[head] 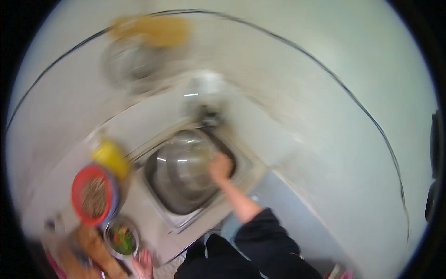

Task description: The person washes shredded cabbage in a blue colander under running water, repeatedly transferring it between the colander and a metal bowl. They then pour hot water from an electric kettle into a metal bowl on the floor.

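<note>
A large shiny metal bowl (184, 171) sits in the steel sink (153, 195), blurred by motion. My right hand (220, 168) is closed at the bowl's right rim; the thumb and fingertips are not clear. By the near edge of the counter, my left hand (143, 263) has its fingers extended and holds nothing that I can see. Its fingertips are beside a small metal bowl (136, 240) containing green leaves and orange pieces (122, 239); whether they touch it is unclear.
A red plastic basket (77, 190) with thin brown pieces stands left of the sink, near a yellow bottle (110, 158). Brown wooden boards (99, 247) lie at lower left. A blurred tap (210, 120) rises behind the sink. A dark cable (306, 52) runs along the wall.
</note>
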`<act>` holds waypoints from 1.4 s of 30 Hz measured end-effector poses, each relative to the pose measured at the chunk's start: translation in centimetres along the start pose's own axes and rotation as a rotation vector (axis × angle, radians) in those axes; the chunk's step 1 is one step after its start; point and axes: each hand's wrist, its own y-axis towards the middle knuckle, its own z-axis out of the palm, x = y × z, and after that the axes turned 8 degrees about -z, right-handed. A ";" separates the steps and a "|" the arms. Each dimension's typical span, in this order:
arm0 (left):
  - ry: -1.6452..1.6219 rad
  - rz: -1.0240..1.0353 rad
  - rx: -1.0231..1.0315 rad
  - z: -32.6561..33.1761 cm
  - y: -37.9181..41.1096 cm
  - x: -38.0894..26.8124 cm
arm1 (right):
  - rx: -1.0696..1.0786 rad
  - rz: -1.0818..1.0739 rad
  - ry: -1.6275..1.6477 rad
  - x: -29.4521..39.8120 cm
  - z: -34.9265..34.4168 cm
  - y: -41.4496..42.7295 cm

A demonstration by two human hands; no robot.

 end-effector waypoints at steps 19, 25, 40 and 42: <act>2.397 0.770 0.848 27.1 3.2 2.7 | -0.535 0.909 1.222 -8.6 -24.8 -21.1; 2.385 0.790 1.177 25.7 3.1 13.0 | -1.072 1.164 0.966 -15.2 -32.3 -36.8; 2.529 1.007 0.775 21.0 -1.7 15.0 | -1.940 1.391 0.820 -53.2 -29.8 -58.6; 2.608 1.138 0.528 19.3 -1.0 14.8 | -1.864 1.481 0.843 -56.8 -29.1 -59.5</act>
